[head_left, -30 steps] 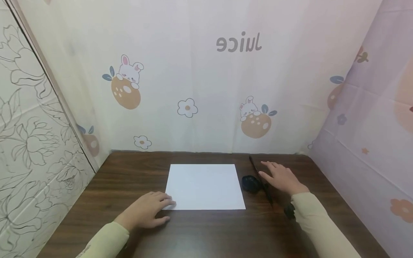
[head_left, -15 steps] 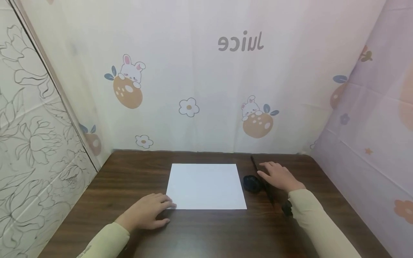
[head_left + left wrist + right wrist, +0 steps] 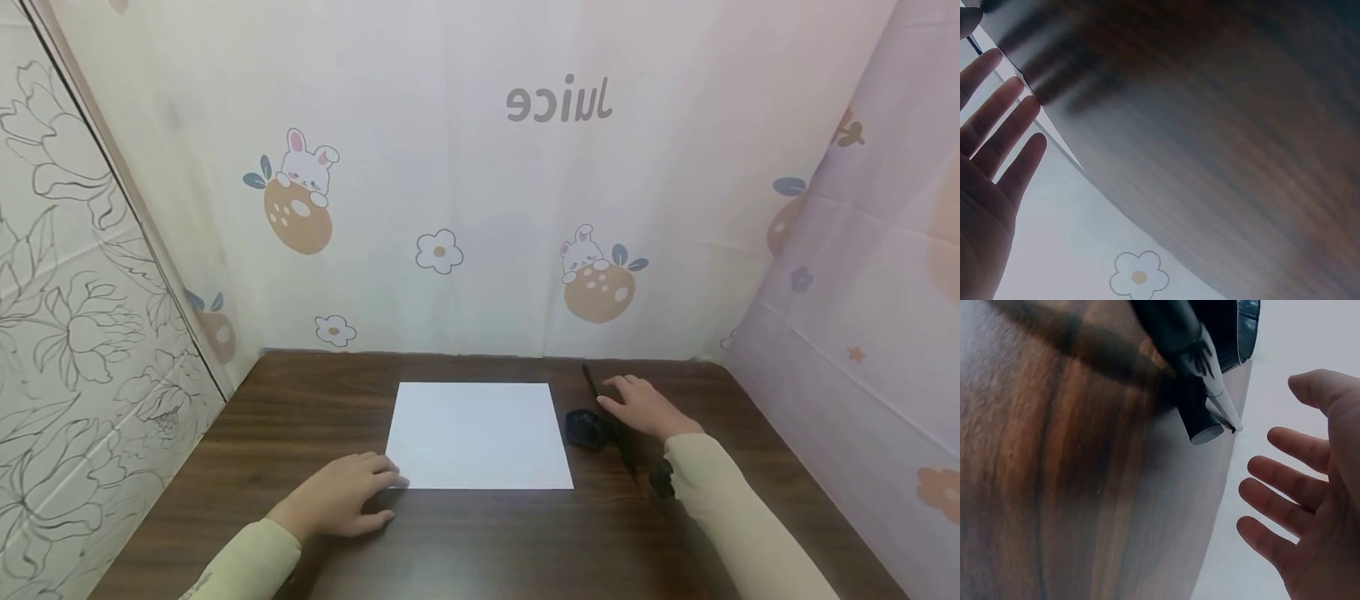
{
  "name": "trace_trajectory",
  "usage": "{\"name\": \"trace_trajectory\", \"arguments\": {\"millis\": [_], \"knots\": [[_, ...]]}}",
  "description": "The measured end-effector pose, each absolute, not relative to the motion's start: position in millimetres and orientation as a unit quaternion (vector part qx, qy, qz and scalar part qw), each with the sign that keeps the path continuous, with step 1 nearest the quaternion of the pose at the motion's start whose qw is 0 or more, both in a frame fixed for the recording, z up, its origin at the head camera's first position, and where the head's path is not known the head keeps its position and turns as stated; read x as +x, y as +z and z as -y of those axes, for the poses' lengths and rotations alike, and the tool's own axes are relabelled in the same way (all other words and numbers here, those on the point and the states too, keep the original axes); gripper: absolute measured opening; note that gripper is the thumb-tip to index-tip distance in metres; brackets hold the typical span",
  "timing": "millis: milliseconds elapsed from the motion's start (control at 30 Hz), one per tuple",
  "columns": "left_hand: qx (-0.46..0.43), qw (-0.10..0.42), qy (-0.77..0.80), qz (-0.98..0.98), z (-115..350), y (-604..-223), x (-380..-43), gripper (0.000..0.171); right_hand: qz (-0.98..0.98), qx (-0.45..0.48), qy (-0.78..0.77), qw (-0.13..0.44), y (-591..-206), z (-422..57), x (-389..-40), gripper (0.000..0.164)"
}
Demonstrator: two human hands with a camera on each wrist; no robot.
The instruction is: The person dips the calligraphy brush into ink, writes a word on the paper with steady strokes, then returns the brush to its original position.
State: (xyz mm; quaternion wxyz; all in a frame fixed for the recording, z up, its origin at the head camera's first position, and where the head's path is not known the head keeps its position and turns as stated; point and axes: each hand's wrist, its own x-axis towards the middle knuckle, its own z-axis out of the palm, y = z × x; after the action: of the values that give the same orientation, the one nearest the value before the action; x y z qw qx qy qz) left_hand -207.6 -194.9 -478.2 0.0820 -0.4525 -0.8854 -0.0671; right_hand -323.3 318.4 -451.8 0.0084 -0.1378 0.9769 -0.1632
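A blank white sheet of paper (image 3: 480, 435) lies flat on the dark wooden table. My left hand (image 3: 337, 494) rests at its near left corner with the fingers relaxed, fingertips over the edge; the left wrist view shows those fingers (image 3: 1011, 131) extended and spread. To the right of the sheet, a dark, slim brush (image 3: 591, 381) lies slanted beside a round black dish (image 3: 585, 429). My right hand (image 3: 647, 407) is just right of the brush, thumb tip close to it. In the right wrist view, its fingers (image 3: 1288, 481) are spread and the palm holds nothing.
A short black cylinder (image 3: 1196, 419) sits under the brush in the right wrist view. A patterned curtain (image 3: 450, 183) stands behind the far table edge, with a flower-print panel (image 3: 82, 325) on the left and another curtain (image 3: 855, 300) on the right.
My right hand has shifted slightly left, closer to the brush. The left hand stays at the paper's corner, and the whole head view has shifted a little.
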Motion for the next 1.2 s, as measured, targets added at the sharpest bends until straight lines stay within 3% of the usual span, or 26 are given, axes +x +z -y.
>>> {"name": "trace_trajectory", "arguments": {"millis": [533,1200], "knots": [[-0.449,0.077,-0.076,0.887,195,-480,-209,0.035,-0.96,-0.055,-0.249,0.111,-445,-320,-338,0.056],[-0.447,0.077,-0.078,0.888,195,-479,-208,0.035,-0.917,-0.047,-0.355,0.177,-447,-321,-344,0.045]]}}
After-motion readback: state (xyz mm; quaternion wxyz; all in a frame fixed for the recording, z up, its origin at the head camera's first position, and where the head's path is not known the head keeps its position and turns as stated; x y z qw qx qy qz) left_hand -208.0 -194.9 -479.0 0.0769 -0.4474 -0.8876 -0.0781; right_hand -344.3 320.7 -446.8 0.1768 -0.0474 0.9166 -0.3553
